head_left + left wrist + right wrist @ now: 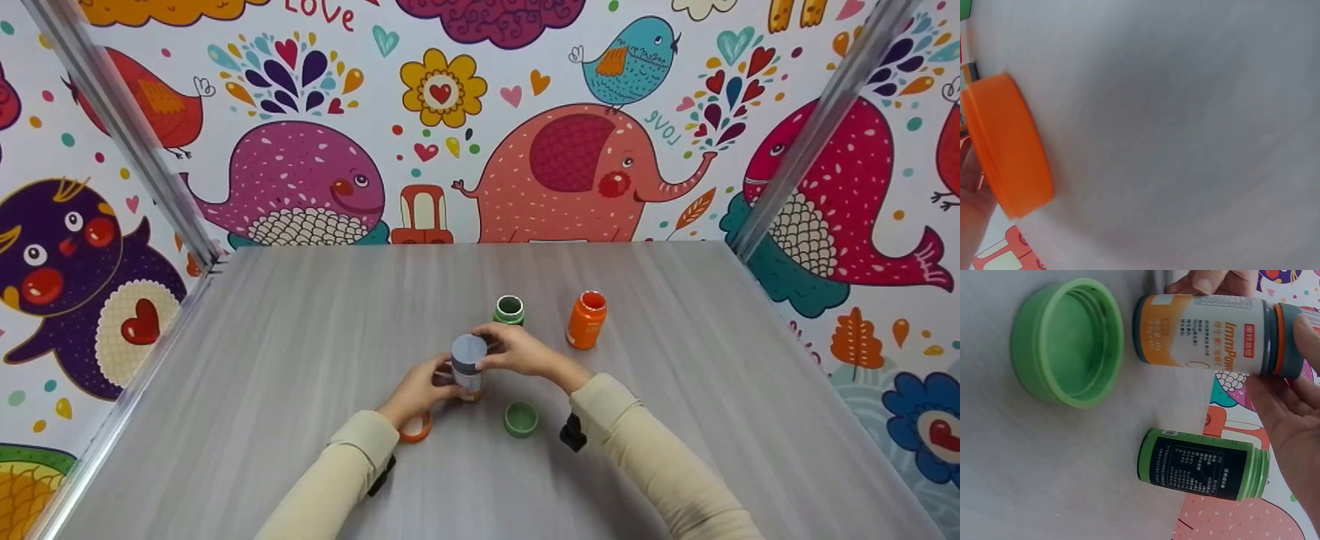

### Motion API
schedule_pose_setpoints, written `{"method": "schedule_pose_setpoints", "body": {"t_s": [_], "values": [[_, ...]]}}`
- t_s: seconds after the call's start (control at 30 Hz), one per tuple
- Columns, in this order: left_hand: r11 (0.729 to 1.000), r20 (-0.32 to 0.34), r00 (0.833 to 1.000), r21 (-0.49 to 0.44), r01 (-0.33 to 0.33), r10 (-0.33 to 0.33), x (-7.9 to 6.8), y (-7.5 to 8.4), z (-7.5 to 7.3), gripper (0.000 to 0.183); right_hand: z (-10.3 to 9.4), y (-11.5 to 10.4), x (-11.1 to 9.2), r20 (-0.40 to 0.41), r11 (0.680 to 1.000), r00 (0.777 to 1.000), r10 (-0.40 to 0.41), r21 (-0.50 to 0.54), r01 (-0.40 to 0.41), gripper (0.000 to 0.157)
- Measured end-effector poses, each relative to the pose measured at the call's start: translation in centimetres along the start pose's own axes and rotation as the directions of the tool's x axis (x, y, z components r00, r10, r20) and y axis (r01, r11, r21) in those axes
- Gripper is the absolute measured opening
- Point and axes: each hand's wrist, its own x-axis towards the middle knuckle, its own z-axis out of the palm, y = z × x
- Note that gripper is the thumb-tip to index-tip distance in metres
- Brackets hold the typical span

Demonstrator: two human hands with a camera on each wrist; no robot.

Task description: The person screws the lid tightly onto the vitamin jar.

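A white-and-orange supplement bottle (1202, 334) with a grey-blue lid (469, 351) stands upright mid-table between both hands. My left hand (421, 390) grips its body low on the left side, thumb at the front. From the right, my right hand (525, 352) holds the lid between thumb and fingers. In the right wrist view an orange band shows just under the lid. Close behind the right hand is an uncapped green bottle (1202, 464) with a dark label. An orange lid (1010, 146) lies beneath the left wrist, and a green lid (521, 420) lies in front of the bottle, hollow side up.
An uncapped orange bottle (586, 322) stands to the right, beyond the right hand. The grey wood-grain table (315, 315) ends at a wall with cartoon animals, and metal posts (161, 165) rise at its far corners.
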Motion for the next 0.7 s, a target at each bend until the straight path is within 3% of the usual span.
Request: {"method": "schedule_pose_setpoints", "body": {"t_s": [0.17,0.27,0.33,0.53,0.7], "values": [[1.0,-0.003,1.0,0.012,-0.002,0.002,-0.4,0.9,-0.1,0.047,0.6,-0.5,-0.3,-0.056,0.997,0.998,0.01,0.079,-0.006,0.048],[1.0,-0.004,1.0,0.015,-0.009,0.009,-0.5,1.0,-0.1,0.048,0.4,-1.6,-0.9,-0.038,0.995,0.999,0.006,0.098,-0.002,0.053],[1.0,-0.003,1.0,0.01,-0.011,0.011,-0.2,0.4,-0.1,0.049,0.2,-2.1,-1.3,-0.007,0.994,1.0,0.008,0.112,-0.007,0.059],[1.0,0.002,1.0,0.025,-0.012,0.012,0.8,-2.3,0.1,0.057,0.6,0.7,-1.1,0.042,0.992,0.999,0.021,0.123,-0.026,0.064],[0.999,0.001,1.0,0.042,-0.003,0.003,1.0,-2.5,0.1,0.059,0.6,0.6,-1.0,0.03,0.995,0.999,-0.024,0.097,0.021,0.057]]}}
